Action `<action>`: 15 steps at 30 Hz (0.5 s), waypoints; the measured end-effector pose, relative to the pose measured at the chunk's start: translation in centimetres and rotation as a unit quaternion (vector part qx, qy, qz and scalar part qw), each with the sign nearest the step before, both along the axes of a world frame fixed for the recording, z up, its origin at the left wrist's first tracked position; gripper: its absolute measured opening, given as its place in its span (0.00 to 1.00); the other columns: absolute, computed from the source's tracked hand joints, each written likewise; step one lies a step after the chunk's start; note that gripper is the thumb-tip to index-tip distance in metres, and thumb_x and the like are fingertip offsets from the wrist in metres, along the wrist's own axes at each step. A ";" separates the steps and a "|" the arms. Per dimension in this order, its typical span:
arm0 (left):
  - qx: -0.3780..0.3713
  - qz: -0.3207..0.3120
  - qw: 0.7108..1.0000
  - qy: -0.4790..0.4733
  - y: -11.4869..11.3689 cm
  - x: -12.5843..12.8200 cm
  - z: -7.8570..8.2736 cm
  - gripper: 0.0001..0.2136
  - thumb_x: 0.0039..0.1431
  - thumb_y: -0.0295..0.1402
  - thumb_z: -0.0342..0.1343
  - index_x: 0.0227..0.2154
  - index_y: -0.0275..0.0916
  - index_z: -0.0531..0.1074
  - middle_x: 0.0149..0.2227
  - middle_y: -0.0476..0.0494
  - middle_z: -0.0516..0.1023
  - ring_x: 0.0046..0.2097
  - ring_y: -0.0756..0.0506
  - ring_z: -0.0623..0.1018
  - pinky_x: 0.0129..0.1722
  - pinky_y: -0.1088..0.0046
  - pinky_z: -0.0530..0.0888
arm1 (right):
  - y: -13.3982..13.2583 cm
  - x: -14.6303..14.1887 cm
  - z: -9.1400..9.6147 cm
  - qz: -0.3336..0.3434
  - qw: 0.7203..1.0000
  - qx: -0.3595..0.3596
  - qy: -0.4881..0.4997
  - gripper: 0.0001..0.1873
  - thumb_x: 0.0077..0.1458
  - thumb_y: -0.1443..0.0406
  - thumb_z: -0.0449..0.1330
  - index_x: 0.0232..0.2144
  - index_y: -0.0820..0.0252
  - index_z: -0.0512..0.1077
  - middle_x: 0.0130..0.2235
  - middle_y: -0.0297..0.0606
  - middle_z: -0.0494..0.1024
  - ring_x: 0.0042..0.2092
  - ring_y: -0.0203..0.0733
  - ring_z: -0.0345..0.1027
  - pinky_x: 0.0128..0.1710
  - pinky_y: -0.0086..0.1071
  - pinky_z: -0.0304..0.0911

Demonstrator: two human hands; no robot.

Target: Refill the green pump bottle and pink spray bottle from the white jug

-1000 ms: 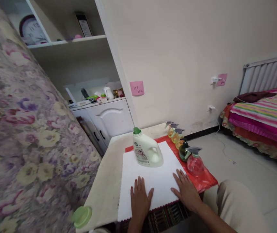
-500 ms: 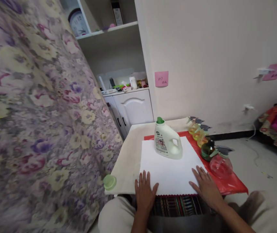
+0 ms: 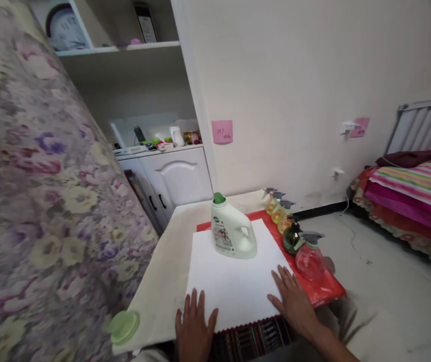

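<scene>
Both my hands lie flat, fingers spread, on a white sheet (image 3: 234, 276) covering a low table. My left hand (image 3: 194, 329) rests at the sheet's near left corner. My right hand (image 3: 292, 299) presses the near right edge, close to a pink spray bottle (image 3: 309, 259). A white detergent jug with a green cap (image 3: 232, 231) stands upright at the far part of the sheet. Neither hand holds anything.
A row of spray bottles (image 3: 281, 213) lines the right side on a red plastic cover (image 3: 324, 289). A green lid (image 3: 123, 327) sits at the table's (image 3: 166, 271) near left corner. Flowered fabric (image 3: 41, 201) fills the left. A white cabinet (image 3: 173, 178) stands behind, a bed (image 3: 419, 191) at right.
The view swung left and back again. My left hand has slid a little left toward the sheet's corner. The right hand stays flat by the pink bottle.
</scene>
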State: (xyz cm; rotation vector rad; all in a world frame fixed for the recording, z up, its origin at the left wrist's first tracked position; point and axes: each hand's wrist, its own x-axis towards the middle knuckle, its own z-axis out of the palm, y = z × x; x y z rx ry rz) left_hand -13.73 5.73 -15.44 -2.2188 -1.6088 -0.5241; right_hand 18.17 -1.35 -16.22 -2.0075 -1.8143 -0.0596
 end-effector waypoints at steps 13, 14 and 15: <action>0.055 -0.020 0.998 0.014 0.6 -0.4 -0.6 0.22 0.62 0.41 0.44 0.54 0.38 0.70 0.59 0.38 0.70 0.60 0.35 0.67 0.56 0.51 0.61 | 0.1 0.0 0.3 -0.006 0.997 -0.034 0.069 0.38 0.59 0.45 0.48 0.64 0.60 0.55 0.68 0.48 0.50 0.68 0.54 0.39 0.65 0.48 0.42; 0.057 -0.019 0.998 0.013 0.6 -0.4 -0.6 0.22 0.62 0.40 0.44 0.54 0.38 0.70 0.59 0.38 0.70 0.60 0.35 0.67 0.56 0.51 0.61 | 0.1 0.0 0.3 -0.008 0.997 -0.036 0.069 0.38 0.59 0.45 0.48 0.64 0.60 0.55 0.68 0.47 0.50 0.68 0.54 0.39 0.65 0.48 0.41; 0.059 -0.019 0.998 0.012 0.7 -0.4 -0.6 0.22 0.62 0.40 0.44 0.54 0.38 0.70 0.59 0.37 0.70 0.60 0.35 0.67 0.55 0.51 0.61 | 0.1 0.0 0.3 -0.009 0.997 -0.039 0.069 0.38 0.59 0.45 0.48 0.64 0.60 0.55 0.68 0.47 0.50 0.68 0.54 0.39 0.65 0.49 0.41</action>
